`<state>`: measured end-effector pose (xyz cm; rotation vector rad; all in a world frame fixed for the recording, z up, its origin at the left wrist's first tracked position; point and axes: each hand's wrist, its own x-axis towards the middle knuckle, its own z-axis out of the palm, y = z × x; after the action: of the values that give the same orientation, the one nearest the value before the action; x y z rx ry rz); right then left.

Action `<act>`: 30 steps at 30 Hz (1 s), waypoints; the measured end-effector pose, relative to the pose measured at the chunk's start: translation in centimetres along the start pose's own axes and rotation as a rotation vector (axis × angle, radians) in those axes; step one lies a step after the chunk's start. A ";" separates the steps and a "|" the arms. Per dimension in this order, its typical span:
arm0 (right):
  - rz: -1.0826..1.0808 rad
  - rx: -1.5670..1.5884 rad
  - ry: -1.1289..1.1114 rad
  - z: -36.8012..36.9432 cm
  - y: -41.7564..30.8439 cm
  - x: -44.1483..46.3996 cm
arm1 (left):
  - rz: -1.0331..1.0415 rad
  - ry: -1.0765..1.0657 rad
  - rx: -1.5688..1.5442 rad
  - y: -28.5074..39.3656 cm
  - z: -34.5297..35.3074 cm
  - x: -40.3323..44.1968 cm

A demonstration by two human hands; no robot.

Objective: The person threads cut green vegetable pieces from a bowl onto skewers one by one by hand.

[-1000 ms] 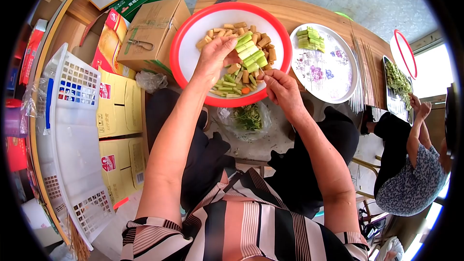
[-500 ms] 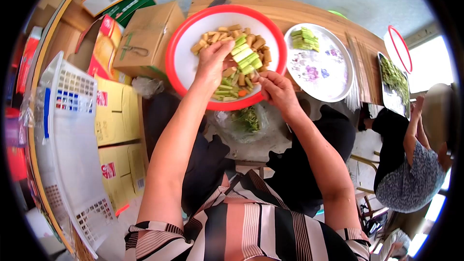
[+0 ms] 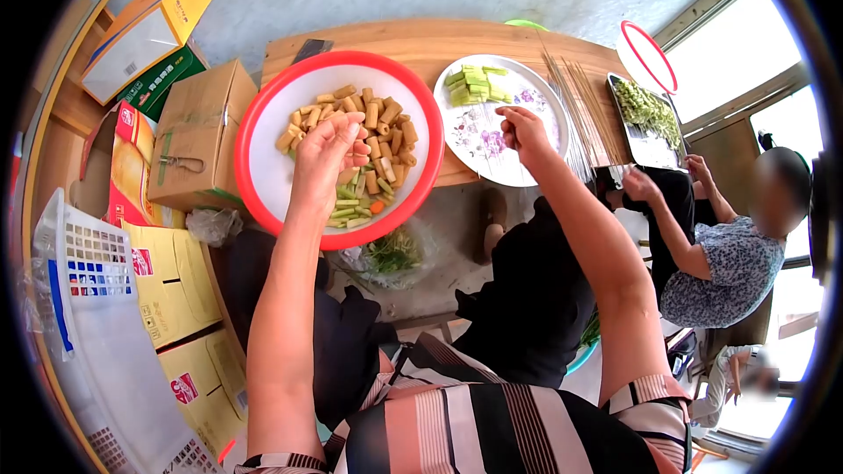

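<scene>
The left hand [image 3: 328,151] hung over the basin [image 3: 430,136], fingers loosely curled with nothing visible in them. The right hand [image 3: 524,130] was over the plate [image 3: 458,142], fingers pinched together; whether they gripped something thin could not be told. Green pieces [image 3: 476,85] lay at the plate's far side; brown pieces [image 3: 384,118] and more green ones filled the basin's middle. Skewers [image 3: 594,114] lay on the worktop [image 3: 395,33] beside the plate, where a careless reach could prick a finger. The basin appeared to jut past the near edge, so downward forearm pressure might tip it.
</scene>
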<state>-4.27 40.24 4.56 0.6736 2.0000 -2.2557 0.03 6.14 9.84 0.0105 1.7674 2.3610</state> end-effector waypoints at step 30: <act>-0.061 -0.627 0.048 -8.1 -0.7 4.1 | 0.027 -0.038 0.055 -0.6 2.2 0.7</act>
<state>-5.91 49.05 3.22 0.5969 2.5731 -1.4876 -0.34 8.53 9.83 0.0869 1.8261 2.3139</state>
